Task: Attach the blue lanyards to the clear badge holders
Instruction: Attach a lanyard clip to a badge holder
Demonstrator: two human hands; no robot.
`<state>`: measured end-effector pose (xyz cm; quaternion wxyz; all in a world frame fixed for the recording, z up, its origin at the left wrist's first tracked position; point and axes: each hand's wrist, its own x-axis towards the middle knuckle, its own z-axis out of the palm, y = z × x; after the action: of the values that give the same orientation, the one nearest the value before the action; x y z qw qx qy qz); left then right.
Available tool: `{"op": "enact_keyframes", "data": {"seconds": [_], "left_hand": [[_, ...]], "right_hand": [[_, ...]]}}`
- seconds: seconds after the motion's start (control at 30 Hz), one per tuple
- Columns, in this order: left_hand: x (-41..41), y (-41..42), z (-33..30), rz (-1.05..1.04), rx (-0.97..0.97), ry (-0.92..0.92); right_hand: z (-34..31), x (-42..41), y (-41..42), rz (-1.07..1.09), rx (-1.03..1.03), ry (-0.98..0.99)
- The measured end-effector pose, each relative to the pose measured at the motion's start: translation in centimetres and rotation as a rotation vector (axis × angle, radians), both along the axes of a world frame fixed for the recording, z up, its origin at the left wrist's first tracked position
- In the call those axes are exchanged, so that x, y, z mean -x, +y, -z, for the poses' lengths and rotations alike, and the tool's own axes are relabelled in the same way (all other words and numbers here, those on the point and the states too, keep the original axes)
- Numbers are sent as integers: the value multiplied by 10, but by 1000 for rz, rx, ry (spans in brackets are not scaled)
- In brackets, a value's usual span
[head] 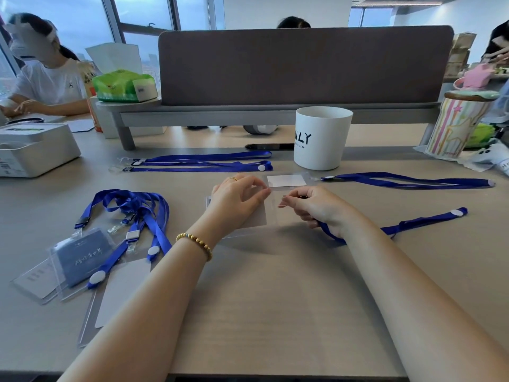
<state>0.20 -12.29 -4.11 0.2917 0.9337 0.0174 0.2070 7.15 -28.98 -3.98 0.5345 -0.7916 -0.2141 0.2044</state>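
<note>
I read "ULY" in dark letters on the white round cup (321,137) beyond my fingertips; smaller print beneath is illegible. My left hand (239,201) pinches the top edge of the clear, flat plastic badge holder (256,216) lying on the pale wooden table (275,299), its long axis running away from me. My right hand (312,206) is curled closed around the blue ribbon lanyard (421,222), fingertips nearly meeting the left ones; the strap trails rightward to a white round tab.
</note>
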Motion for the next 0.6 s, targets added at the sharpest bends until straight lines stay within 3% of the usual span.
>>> {"op": "enact_keyframes", "data": {"seconds": [0.37, 0.6], "left_hand": [[-3, 3, 1, 67, 148, -21], [-5, 3, 5, 52, 88, -18]], "right_hand": [[-2, 1, -5, -108, -104, 168], [-2, 5, -2, -159, -114, 200]]}}
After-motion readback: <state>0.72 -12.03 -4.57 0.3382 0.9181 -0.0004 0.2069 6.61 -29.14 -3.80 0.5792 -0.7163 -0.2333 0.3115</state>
